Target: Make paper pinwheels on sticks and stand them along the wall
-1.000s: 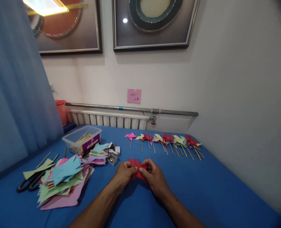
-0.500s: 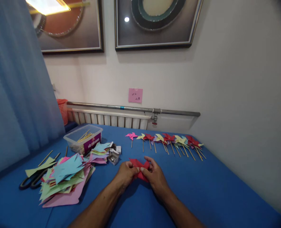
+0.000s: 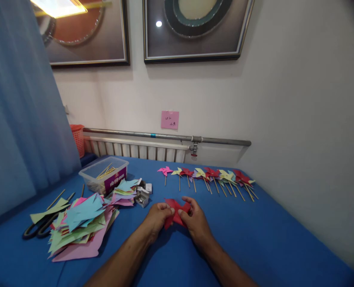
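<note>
A red paper pinwheel [image 3: 176, 215] is held between my two hands above the blue-covered table. My left hand [image 3: 158, 217] grips its left side, with the thumb on top of the paper. On the other side, my right hand [image 3: 195, 219] pinches it near the middle with the thumb, and the fingers curl behind the right blade. Parts of the paper are hidden by the fingers. No stick shows on this piece. Behind my hands, finished pinwheels on sticks [image 3: 212, 172] in red, yellow and pink lie in a row.
On the left lie a pile of coloured cut paper [image 3: 84, 213], black-handled scissors [image 3: 46, 227] and a smaller paper stack [image 3: 124, 195]. Small boxes of pins [image 3: 142, 196] and a clear tub of sticks [image 3: 88, 173] stand behind. A blue curtain [image 3: 24, 99] hangs at left.
My left thumb and fingers have shifted slightly on the red paper, and more of its left part shows. My right hand keeps its pinch.
</note>
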Action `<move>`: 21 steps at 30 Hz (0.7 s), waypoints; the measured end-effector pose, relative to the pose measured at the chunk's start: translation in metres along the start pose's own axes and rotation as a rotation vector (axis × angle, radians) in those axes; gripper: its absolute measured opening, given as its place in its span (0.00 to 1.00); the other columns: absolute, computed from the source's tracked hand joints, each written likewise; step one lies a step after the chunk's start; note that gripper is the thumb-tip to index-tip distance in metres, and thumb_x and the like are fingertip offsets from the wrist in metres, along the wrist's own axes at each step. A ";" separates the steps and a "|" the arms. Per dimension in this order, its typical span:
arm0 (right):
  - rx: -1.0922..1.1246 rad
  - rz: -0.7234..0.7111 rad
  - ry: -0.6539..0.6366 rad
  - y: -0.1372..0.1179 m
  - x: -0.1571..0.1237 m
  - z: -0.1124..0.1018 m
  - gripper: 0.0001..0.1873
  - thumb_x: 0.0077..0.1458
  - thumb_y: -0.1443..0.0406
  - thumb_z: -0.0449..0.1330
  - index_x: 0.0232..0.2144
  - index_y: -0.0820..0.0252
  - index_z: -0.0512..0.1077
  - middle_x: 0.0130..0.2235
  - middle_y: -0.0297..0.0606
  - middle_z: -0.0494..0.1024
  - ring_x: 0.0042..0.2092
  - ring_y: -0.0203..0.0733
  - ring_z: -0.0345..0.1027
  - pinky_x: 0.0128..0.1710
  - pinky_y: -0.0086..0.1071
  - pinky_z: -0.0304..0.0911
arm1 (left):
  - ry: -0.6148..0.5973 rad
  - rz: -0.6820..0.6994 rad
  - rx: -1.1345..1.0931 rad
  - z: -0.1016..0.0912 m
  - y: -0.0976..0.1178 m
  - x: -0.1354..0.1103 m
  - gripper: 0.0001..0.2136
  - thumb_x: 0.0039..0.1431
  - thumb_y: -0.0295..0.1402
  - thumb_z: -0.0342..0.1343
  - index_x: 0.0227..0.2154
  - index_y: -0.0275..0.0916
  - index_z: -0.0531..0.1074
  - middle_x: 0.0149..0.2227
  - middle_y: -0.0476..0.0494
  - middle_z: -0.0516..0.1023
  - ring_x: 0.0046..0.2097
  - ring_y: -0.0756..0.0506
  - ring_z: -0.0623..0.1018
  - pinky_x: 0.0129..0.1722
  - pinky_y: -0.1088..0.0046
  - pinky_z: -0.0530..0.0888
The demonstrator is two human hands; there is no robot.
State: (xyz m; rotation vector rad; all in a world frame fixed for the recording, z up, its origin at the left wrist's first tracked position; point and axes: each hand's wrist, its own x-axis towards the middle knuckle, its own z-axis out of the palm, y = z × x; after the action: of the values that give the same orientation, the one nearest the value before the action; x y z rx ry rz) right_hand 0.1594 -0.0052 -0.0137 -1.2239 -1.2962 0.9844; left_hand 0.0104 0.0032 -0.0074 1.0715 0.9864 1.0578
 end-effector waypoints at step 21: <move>0.007 -0.003 0.021 0.004 0.001 0.001 0.28 0.44 0.60 0.63 0.50 0.60 0.68 0.26 0.29 0.71 0.27 0.40 0.65 0.28 0.33 0.61 | 0.010 0.008 0.064 0.000 -0.003 0.002 0.21 0.41 0.50 0.65 0.17 0.38 0.66 0.14 0.50 0.69 0.16 0.54 0.62 0.20 0.75 0.55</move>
State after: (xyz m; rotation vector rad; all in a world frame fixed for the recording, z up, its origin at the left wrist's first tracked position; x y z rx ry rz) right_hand 0.1594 -0.0037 -0.0172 -1.2233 -1.2770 0.9713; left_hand 0.0116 0.0047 -0.0109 1.1236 1.0305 1.0450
